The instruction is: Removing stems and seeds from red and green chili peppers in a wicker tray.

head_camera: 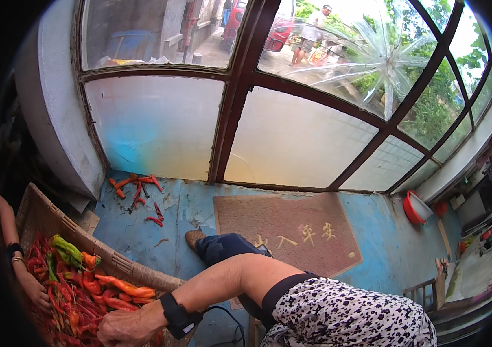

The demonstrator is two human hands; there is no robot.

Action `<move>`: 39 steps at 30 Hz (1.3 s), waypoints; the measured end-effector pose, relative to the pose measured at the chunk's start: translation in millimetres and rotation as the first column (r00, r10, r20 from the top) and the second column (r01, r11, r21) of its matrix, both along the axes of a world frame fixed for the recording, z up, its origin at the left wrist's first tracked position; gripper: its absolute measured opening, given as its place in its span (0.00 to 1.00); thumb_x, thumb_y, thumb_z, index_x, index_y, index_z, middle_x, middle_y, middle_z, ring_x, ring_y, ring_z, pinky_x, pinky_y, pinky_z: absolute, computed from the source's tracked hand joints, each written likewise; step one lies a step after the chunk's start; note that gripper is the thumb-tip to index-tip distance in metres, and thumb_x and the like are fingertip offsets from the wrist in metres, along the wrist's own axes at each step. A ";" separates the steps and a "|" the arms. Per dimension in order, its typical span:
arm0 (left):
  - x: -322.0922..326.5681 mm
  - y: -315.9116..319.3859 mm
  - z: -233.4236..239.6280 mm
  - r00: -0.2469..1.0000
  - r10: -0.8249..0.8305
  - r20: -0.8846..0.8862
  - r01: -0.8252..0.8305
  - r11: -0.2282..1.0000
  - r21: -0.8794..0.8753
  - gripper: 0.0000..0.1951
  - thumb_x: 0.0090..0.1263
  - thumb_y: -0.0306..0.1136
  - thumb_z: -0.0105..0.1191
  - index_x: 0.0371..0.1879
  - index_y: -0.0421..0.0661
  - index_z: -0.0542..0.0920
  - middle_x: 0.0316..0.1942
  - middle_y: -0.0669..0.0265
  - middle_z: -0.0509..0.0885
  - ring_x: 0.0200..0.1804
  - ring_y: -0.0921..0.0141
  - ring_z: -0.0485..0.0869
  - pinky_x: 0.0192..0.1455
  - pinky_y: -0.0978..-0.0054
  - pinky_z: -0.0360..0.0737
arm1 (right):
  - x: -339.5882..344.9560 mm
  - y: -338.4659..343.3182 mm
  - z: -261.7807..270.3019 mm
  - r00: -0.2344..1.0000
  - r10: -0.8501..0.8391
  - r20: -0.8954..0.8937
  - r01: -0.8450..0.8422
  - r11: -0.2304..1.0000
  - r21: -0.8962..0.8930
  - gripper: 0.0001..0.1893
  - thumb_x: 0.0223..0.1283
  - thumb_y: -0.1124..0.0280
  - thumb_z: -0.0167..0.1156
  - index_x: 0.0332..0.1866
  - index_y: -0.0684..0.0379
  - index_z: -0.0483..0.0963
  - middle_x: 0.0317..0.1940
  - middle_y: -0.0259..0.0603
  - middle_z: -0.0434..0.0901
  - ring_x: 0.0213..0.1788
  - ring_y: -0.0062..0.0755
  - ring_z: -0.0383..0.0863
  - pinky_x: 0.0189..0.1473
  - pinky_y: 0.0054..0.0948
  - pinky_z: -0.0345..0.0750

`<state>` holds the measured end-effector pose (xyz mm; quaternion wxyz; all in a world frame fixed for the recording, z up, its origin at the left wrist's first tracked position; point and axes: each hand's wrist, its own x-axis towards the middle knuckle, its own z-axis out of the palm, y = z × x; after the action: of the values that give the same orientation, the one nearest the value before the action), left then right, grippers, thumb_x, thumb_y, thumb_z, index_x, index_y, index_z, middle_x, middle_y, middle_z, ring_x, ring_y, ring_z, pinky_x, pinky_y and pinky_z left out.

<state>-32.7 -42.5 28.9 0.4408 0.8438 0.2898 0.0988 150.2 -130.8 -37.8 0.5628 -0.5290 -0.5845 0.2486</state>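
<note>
My right hand (126, 326) rests low over red chili peppers (83, 299) in a woven basket (120, 264) at the lower left. Its back faces up and its fingertips are hidden, so whether it grips a pepper cannot be told. A black band is around that wrist. Orange peppers lie just above the hand, and green ones farther up in the heap. My left hand is out of view. Another person's hand (36, 295), with a dark band and a bracelet at its wrist, touches the peppers at the basket's left side.
Loose chilies (137, 186) lie on the blue floor (176, 217) by the glazed frame. A brown mat (280, 225) is beside my leg (228, 247). A cable hangs near my wrist. A red basin (415, 208) and wooden chair (428, 292) stand right. Outside the cracked glass stands a person (311, 34).
</note>
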 end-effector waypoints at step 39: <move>3.6 1.7 -11.6 0.980 -0.166 0.105 0.093 0.863 0.497 0.17 0.73 0.42 0.49 0.50 0.42 0.81 0.43 0.55 0.85 0.43 0.60 0.83 0.45 0.69 0.78 | -8.0 5.1 -21.1 0.994 0.034 0.107 -0.011 0.978 -0.209 0.12 0.53 0.65 0.60 0.28 0.67 0.76 0.25 0.54 0.77 0.28 0.54 0.73 0.35 0.49 0.70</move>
<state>-29.0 -40.8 17.3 0.2380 0.9360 0.1652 0.2000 142.1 -125.7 -58.9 0.4685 -0.5913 -0.5911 0.2854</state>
